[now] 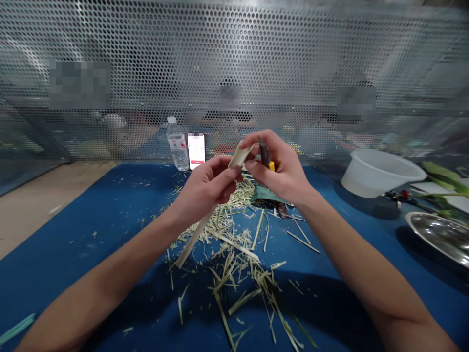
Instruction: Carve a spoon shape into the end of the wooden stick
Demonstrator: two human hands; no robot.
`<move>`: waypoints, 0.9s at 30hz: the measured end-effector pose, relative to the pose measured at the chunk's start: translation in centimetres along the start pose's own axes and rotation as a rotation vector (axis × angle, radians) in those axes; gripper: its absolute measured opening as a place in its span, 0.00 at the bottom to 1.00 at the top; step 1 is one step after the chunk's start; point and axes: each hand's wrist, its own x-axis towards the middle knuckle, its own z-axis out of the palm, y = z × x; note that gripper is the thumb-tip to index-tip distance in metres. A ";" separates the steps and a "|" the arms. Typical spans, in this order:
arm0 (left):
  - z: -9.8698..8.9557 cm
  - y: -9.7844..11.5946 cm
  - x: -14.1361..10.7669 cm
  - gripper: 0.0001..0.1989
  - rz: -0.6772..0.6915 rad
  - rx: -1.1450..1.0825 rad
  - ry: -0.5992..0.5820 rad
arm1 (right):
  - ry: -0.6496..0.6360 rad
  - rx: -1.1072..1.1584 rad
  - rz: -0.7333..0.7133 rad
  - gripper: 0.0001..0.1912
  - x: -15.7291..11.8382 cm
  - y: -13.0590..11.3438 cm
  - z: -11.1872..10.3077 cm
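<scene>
A pale, flat plant strip (241,155) is held between my two hands above the blue table. My left hand (208,183) is closed on it, with the strip's long end hanging down to the lower left below the palm. Dark blade and yellow part of a small knife (263,152) show in my right hand (280,166), whose fingers are wrapped round it and also touch the strip's upper end. Thin pale and green shavings (234,244) lie scattered beneath both hands.
Behind the hands stand a water bottle (178,144) and a lit phone (197,150), before a perforated metal screen (154,63). At right are a white plastic tub (381,171), a steel bowl (439,237) and green leaves (445,176). A teal packet (266,194) lies beyond the shavings.
</scene>
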 end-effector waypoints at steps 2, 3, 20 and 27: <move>0.0 0.0 0.0 0.05 -0.031 -0.059 -0.030 | -0.018 0.009 -0.002 0.12 0.0 0.2 -0.1; 0.0 0.0 0.1 0.07 -0.059 -0.095 -0.050 | -0.021 0.000 0.000 0.12 0.0 0.3 -0.1; 0.3 0.1 -0.3 0.10 -0.120 -0.199 -0.143 | 0.122 -0.164 -0.024 0.08 -0.2 -0.3 0.3; 0.1 0.1 -0.2 0.10 -0.150 -0.231 -0.171 | 0.139 -0.076 0.005 0.09 -0.2 -0.5 0.5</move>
